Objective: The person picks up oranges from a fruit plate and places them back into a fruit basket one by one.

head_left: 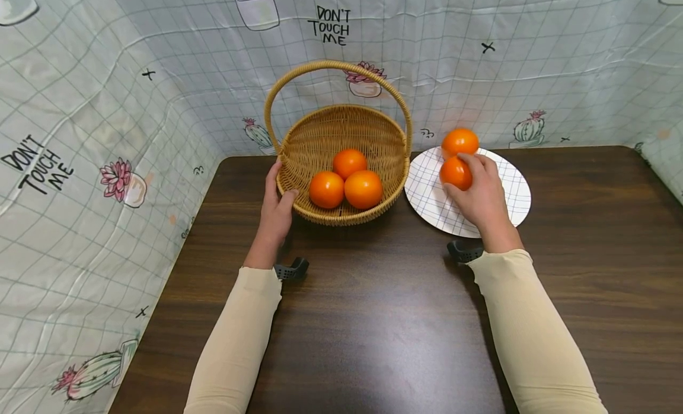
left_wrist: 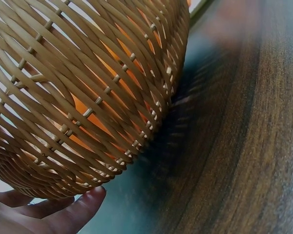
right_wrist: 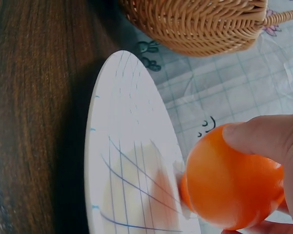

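My left hand (head_left: 275, 215) grips the left rim of a wicker basket (head_left: 341, 120), thumb at the rim and fingers along the outer side. Three oranges (head_left: 363, 189) lie together in the basket, under its tall arched handle. Over a white plate (head_left: 512, 191) with a grid pattern, my right hand (head_left: 484, 196) holds an orange (head_left: 455, 173) between thumb and fingers. Another orange (head_left: 460, 142) sits behind it at the plate's far edge. In the right wrist view the held orange (right_wrist: 229, 180) appears beside the plate's surface, partly covered by the thumb.
Both things stand near the back edge of a dark wooden table (head_left: 363, 319), the plate to the right of the basket. A white gridded cloth (head_left: 453, 64) with cactus drawings hangs behind and along the left. Dark bands (head_left: 292, 268) circle both wrists.
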`<state>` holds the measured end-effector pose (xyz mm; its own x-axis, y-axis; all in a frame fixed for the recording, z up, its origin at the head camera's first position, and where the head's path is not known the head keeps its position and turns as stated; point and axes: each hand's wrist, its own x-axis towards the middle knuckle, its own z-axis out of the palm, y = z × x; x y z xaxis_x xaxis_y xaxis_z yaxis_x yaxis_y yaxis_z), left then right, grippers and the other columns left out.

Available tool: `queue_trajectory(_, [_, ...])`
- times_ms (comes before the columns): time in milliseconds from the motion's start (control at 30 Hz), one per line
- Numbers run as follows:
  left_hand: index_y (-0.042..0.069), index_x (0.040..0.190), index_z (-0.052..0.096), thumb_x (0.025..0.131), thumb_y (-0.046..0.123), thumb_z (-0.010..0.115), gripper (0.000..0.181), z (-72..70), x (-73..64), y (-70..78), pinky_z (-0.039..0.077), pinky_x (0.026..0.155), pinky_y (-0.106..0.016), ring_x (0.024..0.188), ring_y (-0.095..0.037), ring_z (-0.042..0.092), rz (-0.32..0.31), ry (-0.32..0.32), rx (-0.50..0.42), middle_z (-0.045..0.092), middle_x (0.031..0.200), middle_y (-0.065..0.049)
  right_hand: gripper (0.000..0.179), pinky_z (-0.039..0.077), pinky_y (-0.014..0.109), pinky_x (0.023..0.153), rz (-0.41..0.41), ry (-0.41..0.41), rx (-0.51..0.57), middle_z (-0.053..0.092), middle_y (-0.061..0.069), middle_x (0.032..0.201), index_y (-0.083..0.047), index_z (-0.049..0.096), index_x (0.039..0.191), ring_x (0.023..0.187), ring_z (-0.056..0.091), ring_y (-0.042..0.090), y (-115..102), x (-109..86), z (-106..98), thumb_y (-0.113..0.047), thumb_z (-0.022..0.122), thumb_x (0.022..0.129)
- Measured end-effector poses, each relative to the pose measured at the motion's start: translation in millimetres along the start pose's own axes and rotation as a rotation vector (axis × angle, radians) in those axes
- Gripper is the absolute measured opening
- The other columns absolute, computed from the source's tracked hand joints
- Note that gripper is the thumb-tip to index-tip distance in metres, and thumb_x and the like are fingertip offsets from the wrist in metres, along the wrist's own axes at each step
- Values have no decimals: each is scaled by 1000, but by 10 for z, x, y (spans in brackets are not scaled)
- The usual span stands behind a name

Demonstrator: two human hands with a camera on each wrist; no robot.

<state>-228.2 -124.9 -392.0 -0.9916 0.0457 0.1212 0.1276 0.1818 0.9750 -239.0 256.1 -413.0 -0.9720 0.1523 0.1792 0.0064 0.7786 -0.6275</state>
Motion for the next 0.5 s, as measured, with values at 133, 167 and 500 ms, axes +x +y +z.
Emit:
queue_trajectory(133, [10, 155, 14, 94, 8, 42, 67, 13, -43, 80, 30, 115, -47, 142, -37, 30, 4, 4, 11, 13, 161, -15, 66, 32, 63, 106, -10, 20, 5, 30, 21, 148, -14, 41, 145, 127, 39, 47, -18, 2, -8, -26, 68, 87])
queue_trajectory(167, [10, 155, 14, 94, 8, 41, 67, 15, -47, 88, 30, 115, -47, 142, -37, 30, 5, 4, 11, 13, 161, -15, 65, 33, 63, 106, -13, 27, 6, 31, 21, 147, -14, 41, 145, 127, 39, 47, -22, 2, -11, -25, 69, 86])
queue_trajectory(500, [12, 155, 14, 94, 9, 41, 67, 19, -47, 81, 29, 115, -47, 142, -36, 30, 1, 5, 8, 12, 161, -13, 65, 35, 63, 103, -46, 85, 58, 35, 21, 145, -17, 44, 143, 127, 41, 45, -114, -10, -66, -30, 71, 86])
